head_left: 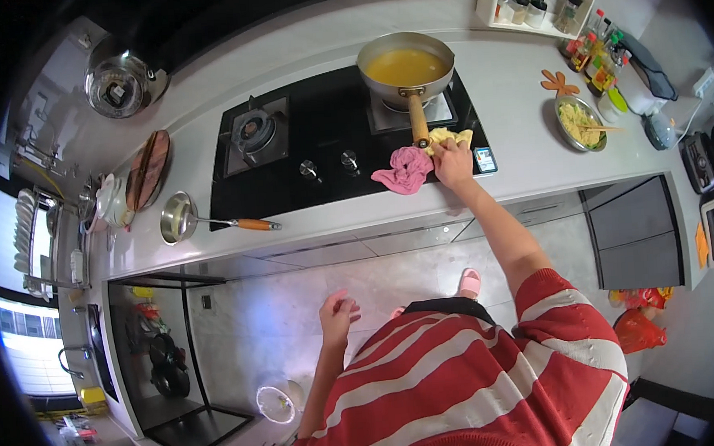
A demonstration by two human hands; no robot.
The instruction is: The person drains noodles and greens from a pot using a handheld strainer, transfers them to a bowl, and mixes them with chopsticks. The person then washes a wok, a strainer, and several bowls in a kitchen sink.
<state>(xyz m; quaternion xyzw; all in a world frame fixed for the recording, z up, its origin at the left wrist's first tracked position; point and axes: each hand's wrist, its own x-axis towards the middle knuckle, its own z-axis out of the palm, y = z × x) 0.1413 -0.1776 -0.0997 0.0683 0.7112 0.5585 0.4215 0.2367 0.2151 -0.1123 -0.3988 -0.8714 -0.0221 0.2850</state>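
Observation:
My right hand point(453, 163) grips a pale yellow cloth point(450, 137) at the front right of the black glass gas hob point(322, 151). Beside it lies a crumpled pink cloth point(408, 169). Just behind the hand, the wooden handle point(418, 118) of a metal saucepan point(407, 88) points towards me. The pan stands on the right burner and contains yellowish liquid point(409, 66). Low over the floor hangs my left hand point(338, 317), loosely curled with nothing in it.
A small ladle-like pan point(179, 218) lies left, its handle overlapping the hob's front edge. On the right counter are a bowl of noodle-like food point(577, 120) with chopsticks, an orange trivet point(560, 83) and several sauce bottles point(602, 67). A small screened device point(485, 159) sits near my right hand.

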